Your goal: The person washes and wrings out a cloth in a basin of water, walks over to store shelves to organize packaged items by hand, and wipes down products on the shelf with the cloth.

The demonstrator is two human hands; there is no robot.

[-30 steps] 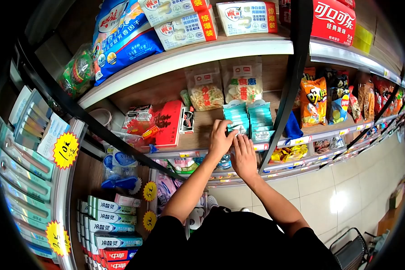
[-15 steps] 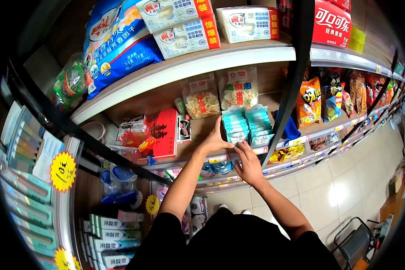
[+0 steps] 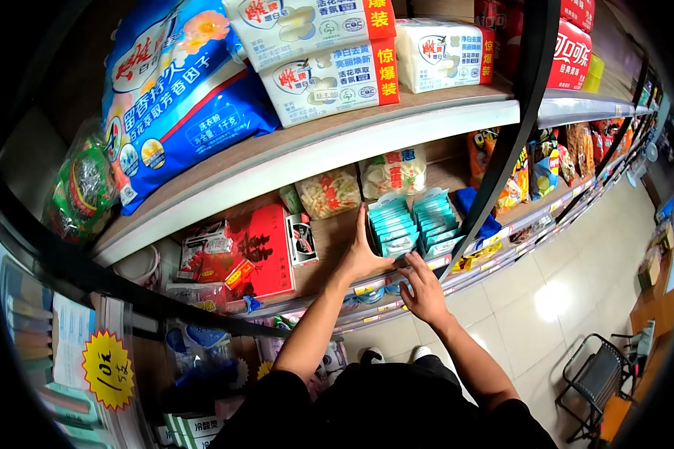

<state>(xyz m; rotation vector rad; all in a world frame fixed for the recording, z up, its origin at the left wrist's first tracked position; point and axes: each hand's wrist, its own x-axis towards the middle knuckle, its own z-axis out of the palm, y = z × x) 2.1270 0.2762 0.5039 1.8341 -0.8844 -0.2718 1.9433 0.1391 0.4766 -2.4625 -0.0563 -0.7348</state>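
Packets, teal, in two rows side by side: left row (image 3: 392,224) and right row (image 3: 436,218), both on the middle shelf (image 3: 338,230), near its front edge and just left of the dark upright post (image 3: 511,168). Snack bags, clear, two: one (image 3: 328,193) behind and to the left of the rows, one (image 3: 394,172) directly behind them. Red box (image 3: 266,254), well to the left, with a small black-and-white box (image 3: 302,239) beside it.

Changes: one second earlier, both hands met over the front of the left row, covering part of it; now its front packet shows. The left hand (image 3: 362,258) has shifted to the row's left flank, and the right hand (image 3: 427,295) has drawn back to the shelf's front edge. The camera view now takes in less of the toothpaste boxes at lower left.

Left hand: thumb and index finger spread wide, index running up along the left row's outer side, thumb across its front corner; nothing gripped. Right hand: fingers loosely bent, unclenched and holding nothing, fingertips just before the rows' front, near the left thumb. Forearms: both reaching forward, converging at the packets.
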